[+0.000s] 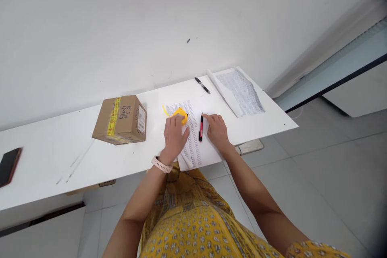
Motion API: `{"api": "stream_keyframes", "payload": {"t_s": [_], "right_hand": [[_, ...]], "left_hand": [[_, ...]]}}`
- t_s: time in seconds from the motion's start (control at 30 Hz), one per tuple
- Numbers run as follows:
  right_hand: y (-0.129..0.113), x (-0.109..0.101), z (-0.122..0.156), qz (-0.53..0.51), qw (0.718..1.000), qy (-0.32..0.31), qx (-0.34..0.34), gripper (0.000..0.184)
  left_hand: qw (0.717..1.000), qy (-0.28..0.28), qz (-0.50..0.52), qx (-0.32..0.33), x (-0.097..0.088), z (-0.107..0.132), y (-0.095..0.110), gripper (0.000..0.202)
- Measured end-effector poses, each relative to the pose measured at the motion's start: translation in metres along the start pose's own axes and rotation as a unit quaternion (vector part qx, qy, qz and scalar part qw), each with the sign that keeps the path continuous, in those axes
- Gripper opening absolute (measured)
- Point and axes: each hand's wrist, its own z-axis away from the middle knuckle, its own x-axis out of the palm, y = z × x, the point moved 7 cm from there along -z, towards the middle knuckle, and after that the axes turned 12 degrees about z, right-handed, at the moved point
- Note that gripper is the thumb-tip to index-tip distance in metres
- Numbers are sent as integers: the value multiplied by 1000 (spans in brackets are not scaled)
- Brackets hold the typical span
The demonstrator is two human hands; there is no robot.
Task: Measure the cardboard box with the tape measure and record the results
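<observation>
My left hand (175,137) rests with its fingers curled over a yellow tape measure (182,115), whose short yellow tongue sticks out to the left. The tape measure lies on a printed sheet of paper (193,157) with columns of small text. To the right, a red and black pen (201,129) lies on the same paper. My right hand (217,131) lies on the sheet beside this pen, its index finger stretched to the pen's upper end and the other fingers loosely bent. No object shows in the right hand. A pale pink band circles my left wrist.
A taped cardboard box (127,119) stands left of the paper on the white table (75,153). Behind the paper lies a black and grey pen (202,85), and further right a handwritten sheet (242,92). A dark phone-like object (9,166) sits at the far left. The wall borders the table's back edge.
</observation>
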Motion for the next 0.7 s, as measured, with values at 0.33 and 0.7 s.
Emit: {"api": "stream_keyframes", "payload": {"t_s": [0.33,0.7], "right_hand": [[-1,-3,-3,-22,999,19,16,37],[-111,-69,-11,-534,799,-274,41,41]], "left_hand": [[992,-37,105,-64,-1,-36,-19,75],[851,-90,515,-55,-87,65,8,89]]}}
